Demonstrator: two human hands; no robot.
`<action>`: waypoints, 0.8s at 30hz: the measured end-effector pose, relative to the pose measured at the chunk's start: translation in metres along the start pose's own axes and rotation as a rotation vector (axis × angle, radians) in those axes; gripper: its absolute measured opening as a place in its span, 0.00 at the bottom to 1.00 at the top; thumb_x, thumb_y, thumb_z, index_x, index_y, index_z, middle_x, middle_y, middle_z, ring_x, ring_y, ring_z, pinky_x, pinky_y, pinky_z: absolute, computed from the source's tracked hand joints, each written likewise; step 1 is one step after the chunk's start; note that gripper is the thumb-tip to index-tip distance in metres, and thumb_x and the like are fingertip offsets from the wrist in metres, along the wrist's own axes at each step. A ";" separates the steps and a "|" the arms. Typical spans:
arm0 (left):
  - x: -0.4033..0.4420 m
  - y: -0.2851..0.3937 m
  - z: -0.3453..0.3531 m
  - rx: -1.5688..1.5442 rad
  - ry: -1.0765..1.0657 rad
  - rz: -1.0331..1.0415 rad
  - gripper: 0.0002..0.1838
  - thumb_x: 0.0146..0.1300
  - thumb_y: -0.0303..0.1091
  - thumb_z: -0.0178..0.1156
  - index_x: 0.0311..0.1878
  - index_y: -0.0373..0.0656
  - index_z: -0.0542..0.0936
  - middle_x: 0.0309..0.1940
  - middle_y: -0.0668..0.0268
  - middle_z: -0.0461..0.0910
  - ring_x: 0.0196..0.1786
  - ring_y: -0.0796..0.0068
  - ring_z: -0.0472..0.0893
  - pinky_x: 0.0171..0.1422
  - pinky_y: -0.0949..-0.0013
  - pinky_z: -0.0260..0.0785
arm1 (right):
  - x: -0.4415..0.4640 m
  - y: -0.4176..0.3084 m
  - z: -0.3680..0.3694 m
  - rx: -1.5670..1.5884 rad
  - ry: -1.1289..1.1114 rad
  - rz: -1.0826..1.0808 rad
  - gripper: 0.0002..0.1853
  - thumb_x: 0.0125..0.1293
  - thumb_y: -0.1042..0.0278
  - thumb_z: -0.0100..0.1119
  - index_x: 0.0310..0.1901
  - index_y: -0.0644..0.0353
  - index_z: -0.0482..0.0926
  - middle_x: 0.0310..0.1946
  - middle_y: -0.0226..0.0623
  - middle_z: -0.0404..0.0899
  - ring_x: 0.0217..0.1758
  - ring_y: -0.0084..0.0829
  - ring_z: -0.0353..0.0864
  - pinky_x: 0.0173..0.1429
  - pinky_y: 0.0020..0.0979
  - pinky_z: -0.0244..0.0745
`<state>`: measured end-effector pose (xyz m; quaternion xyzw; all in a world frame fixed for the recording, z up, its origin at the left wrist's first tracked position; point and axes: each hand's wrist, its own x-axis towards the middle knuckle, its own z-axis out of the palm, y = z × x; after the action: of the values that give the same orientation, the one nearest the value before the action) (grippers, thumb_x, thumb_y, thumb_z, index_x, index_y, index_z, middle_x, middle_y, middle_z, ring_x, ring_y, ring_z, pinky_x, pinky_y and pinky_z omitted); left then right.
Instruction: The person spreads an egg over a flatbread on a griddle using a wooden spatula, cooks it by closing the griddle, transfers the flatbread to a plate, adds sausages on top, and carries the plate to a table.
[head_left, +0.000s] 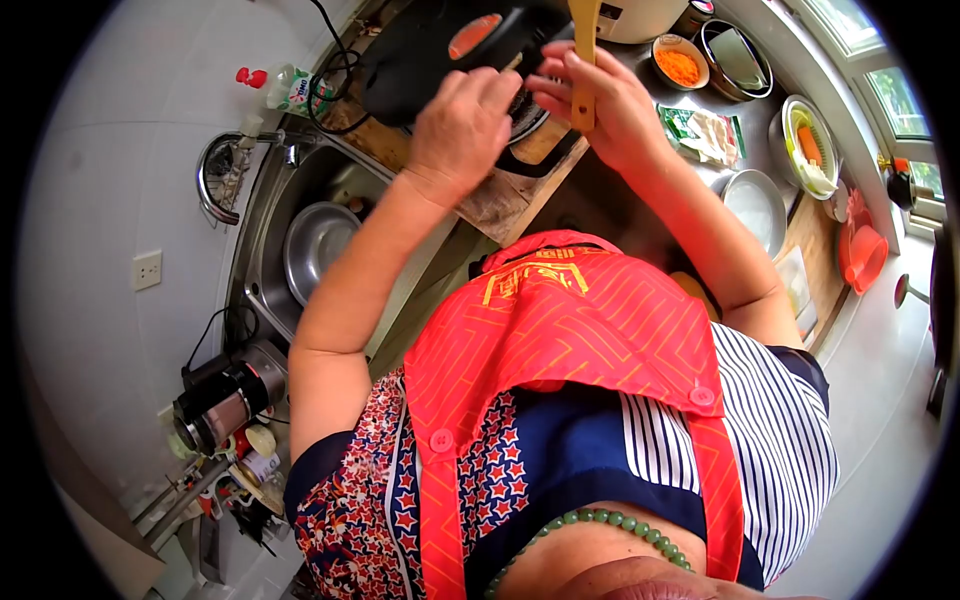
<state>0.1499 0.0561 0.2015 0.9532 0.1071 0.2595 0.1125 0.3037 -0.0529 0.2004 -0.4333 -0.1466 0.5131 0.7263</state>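
In the head view, my left hand (462, 132) is closed over the cooking area, with its fingers bent together. A small pale bit shows by its fingertips, but I cannot make out what it holds. My right hand (612, 108) has a yellowish wooden spatula (585, 60) upright between thumb and palm, its other fingers partly spread toward my left hand. Below both hands lies a dark pan (528, 120), partly covered by them, its black handle (538, 158) pointing toward me. Just beyond my left hand is a black appliance (410, 65) with an orange oval patch.
A steel sink (268, 262) with a metal bowl (318, 250) and tap (205, 180) lies left. At right are a bowl of shredded orange food (678, 65), a food packet (705, 135), a metal plate (755, 212) and a vegetable basin (808, 148). A detergent bottle (290, 88) stands upper left.
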 end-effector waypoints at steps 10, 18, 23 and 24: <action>0.050 -0.050 -0.093 0.118 0.233 -0.064 0.16 0.57 0.23 0.58 0.50 0.38 0.76 0.41 0.50 0.80 0.45 0.47 0.78 0.49 0.55 0.71 | 0.028 -0.047 0.035 -0.192 -0.033 -0.211 0.11 0.71 0.62 0.50 0.48 0.57 0.77 0.42 0.36 0.82 0.41 0.33 0.84 0.42 0.35 0.79; 0.065 -0.105 -0.109 0.195 0.401 -0.064 0.11 0.60 0.23 0.56 0.46 0.38 0.79 0.40 0.51 0.82 0.45 0.49 0.80 0.51 0.56 0.71 | 0.055 0.082 -0.087 -1.072 0.047 -0.446 0.19 0.70 0.62 0.48 0.61 0.53 0.73 0.35 0.38 0.83 0.36 0.34 0.81 0.40 0.34 0.75; 0.076 -0.137 -0.117 0.213 0.479 -0.012 0.10 0.61 0.25 0.55 0.46 0.38 0.79 0.39 0.50 0.82 0.44 0.49 0.81 0.47 0.58 0.73 | 0.044 0.109 -0.053 -1.622 -0.049 -0.288 0.24 0.67 0.67 0.47 0.65 0.36 0.68 0.45 0.37 0.80 0.48 0.41 0.79 0.47 0.39 0.76; 0.075 -0.149 -0.121 0.206 0.481 -0.036 0.10 0.61 0.25 0.55 0.46 0.38 0.79 0.39 0.51 0.82 0.44 0.49 0.81 0.46 0.58 0.73 | 0.048 0.117 -0.048 -1.682 -0.083 -0.308 0.25 0.65 0.69 0.47 0.64 0.36 0.69 0.43 0.36 0.80 0.48 0.40 0.80 0.46 0.38 0.77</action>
<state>0.1290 0.2373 0.2979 0.8685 0.1734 0.4642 -0.0094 0.2834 -0.0227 0.0699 -0.7842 -0.5622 0.1447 0.2190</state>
